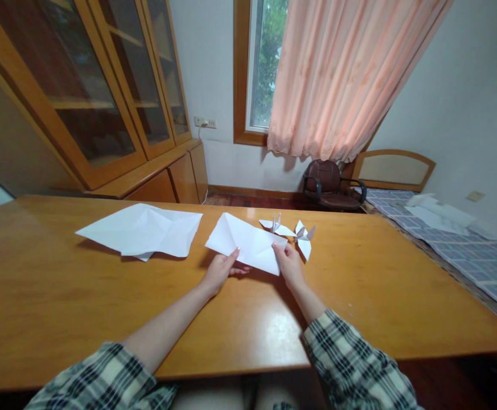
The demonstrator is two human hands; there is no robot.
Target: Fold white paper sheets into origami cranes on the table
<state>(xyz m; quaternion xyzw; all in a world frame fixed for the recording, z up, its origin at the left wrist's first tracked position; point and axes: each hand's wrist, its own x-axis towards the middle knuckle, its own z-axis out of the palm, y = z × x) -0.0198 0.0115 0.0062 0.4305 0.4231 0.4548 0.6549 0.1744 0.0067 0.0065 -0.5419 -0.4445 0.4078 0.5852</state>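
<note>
Scanning from the left, I see a large creased sheet (pixel 141 230) lying open on the wooden surface (pixel 60 296), well apart from my hands, its folds standing up in soft ridges. Next comes my left hand (pixel 220 270), its fingers (pixel 232 257) closed in a pinch on the near left edge of the half-folded sheet (pixel 248 242), thumb on top. That sheet sits at the middle of the surface, straight ahead of me, its near edge lifted a little and casting a shadow. My right hand (pixel 290 265) pinches its near right corner the same way, fingers narrow and gripping paper.

To make this fold well, I judge that both pinches should stay light and level, so the edges meet squarely before any crease is pressed. I would flatten it against the hard top rather than in the air.

The paper is thin, matte white and holds sharp lines. The surface is glossy, honey-coloured and smooth, so a sheet could slide on it. Just beyond my right hand stand two small folded paper birds (pixel 293 230), pointed and angular, close beside each other. Plaid sleeves (pixel 350 364) cover my forearms.
</note>
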